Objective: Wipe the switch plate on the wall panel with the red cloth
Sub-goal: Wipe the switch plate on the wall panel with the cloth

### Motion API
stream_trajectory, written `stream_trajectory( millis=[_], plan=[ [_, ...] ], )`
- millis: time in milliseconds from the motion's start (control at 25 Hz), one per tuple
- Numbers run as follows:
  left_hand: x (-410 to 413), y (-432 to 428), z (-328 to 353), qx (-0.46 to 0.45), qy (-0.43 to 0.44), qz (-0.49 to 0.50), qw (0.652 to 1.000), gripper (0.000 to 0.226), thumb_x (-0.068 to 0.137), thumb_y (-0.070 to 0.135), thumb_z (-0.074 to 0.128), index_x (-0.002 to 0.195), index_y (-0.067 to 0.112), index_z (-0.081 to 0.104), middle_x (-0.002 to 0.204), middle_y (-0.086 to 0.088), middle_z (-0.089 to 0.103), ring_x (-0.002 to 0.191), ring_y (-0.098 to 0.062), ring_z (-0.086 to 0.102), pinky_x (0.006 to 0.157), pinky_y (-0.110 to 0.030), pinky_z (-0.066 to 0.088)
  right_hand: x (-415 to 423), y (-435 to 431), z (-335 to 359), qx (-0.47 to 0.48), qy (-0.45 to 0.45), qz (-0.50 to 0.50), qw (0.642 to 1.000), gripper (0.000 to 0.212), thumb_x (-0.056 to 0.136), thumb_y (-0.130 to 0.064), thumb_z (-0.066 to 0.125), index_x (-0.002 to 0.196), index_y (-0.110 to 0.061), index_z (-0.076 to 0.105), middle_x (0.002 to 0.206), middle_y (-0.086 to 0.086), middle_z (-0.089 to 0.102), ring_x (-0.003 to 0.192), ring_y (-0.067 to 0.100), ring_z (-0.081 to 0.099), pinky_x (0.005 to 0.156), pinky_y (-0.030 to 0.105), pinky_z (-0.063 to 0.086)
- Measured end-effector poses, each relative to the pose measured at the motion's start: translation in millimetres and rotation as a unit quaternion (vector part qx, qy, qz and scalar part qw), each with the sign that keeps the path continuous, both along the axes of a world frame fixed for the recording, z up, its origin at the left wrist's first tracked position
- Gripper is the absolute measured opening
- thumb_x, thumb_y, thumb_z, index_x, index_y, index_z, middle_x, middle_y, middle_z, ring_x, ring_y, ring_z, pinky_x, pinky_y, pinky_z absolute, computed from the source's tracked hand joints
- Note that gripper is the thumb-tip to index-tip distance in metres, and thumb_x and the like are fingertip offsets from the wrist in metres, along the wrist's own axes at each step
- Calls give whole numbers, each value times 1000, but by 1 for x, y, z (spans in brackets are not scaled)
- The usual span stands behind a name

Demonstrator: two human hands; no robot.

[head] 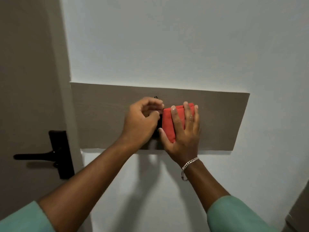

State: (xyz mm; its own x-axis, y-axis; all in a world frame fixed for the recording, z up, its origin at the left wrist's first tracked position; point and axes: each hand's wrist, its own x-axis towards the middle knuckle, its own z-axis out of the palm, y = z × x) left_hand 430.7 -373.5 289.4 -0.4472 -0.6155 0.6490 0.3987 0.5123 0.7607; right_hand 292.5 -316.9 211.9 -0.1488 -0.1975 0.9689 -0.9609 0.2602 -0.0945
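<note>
A folded red cloth [168, 124] is pressed flat against the grey-brown wall panel [100, 114] by my right hand [184, 131], fingers spread over it. My left hand [142, 119] sits just left of the cloth with its fingers curled and thumb and fingertips pinched near the cloth's upper left edge. The dark switch plate [158, 129] is almost wholly hidden behind both hands; only thin black slivers show between them and above the left hand.
A brown door with a black lever handle [41, 155] stands at the left, close to the panel's left end. White wall surrounds the panel above, below and to the right. A brown edge shows at the bottom right corner.
</note>
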Motion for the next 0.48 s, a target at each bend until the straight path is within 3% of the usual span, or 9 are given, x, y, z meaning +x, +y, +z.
stream_trajectory(
  millis=[80,160,240,360,440,480],
  plan=[
    [18,-22,1,-83,57,104,989,29,79,-1,49,99,6,69,99,-8,74,93,-15,71,90,-33,58,2,-11,-6,10,-15,-26,1000,67,92,-53,57,149,-25,38,159,22,36,149,49,24,115,65,35],
    [30,-47,-7,-241,62,204,947,33,78,-4,48,103,2,69,112,-7,72,106,-14,68,97,-28,53,-5,-13,-15,20,-2,-37,999,64,96,-58,45,150,-25,35,160,21,33,150,48,21,116,66,33],
    [33,-72,-19,-374,6,245,895,43,75,-8,48,113,-4,66,132,-17,62,129,-25,55,113,-38,41,-11,-13,-21,10,-10,-40,999,63,98,-60,36,151,-25,32,161,20,30,152,46,19,117,66,31],
    [29,-107,-36,-524,-125,303,786,61,80,8,48,140,-2,47,155,-20,35,147,-33,27,122,-54,17,-2,-30,-14,-63,-82,-43,994,60,100,-60,31,153,-31,31,164,16,28,155,40,14,122,60,26],
    [22,-123,-45,-579,-176,372,704,67,88,23,42,151,4,30,161,-16,23,151,-31,15,122,-54,8,-4,-33,-13,-71,-51,-37,995,57,101,-57,31,151,-30,36,162,17,32,154,42,17,122,59,27],
    [18,-127,-49,-583,-188,404,680,68,91,29,38,154,7,24,163,-14,18,152,-30,11,122,-53,5,-12,-29,-18,-56,-10,-36,998,55,101,-56,32,149,-29,40,159,19,35,152,44,20,120,61,29]
  ],
)
